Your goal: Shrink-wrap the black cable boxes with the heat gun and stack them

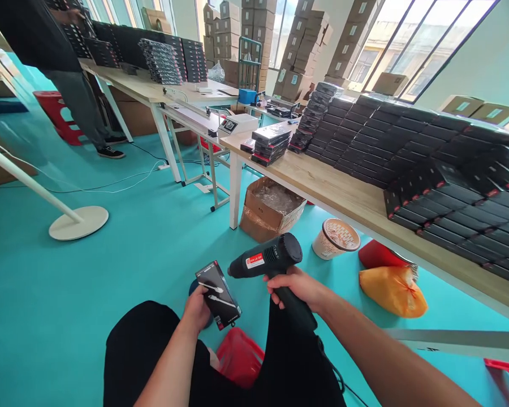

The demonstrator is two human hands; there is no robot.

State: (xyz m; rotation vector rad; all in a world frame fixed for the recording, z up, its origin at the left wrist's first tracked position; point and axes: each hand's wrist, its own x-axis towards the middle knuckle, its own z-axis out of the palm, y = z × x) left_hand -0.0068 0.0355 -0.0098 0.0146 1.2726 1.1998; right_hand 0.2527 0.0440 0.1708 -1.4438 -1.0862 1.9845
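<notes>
My left hand [197, 310] holds a flat black box [219, 295] with a picture of a white cable on its face, thumb on top and the other fingers hidden beneath. My right hand [296, 287] is wrapped round the handle of a black heat gun [268, 257] with a red and white label. The gun's nozzle points left, a short gap above and right of the box, not touching it. A dark cord [339, 379] runs down from the handle.
Stacked black boxes [365, 135] cover much of the wooden table [322, 176] at right. Beneath it stand a cardboard box [271, 209], a basket [336, 240] and an orange bag [392, 291]. A red stool [240, 359] is between my legs. A person [46, 56] stands back left.
</notes>
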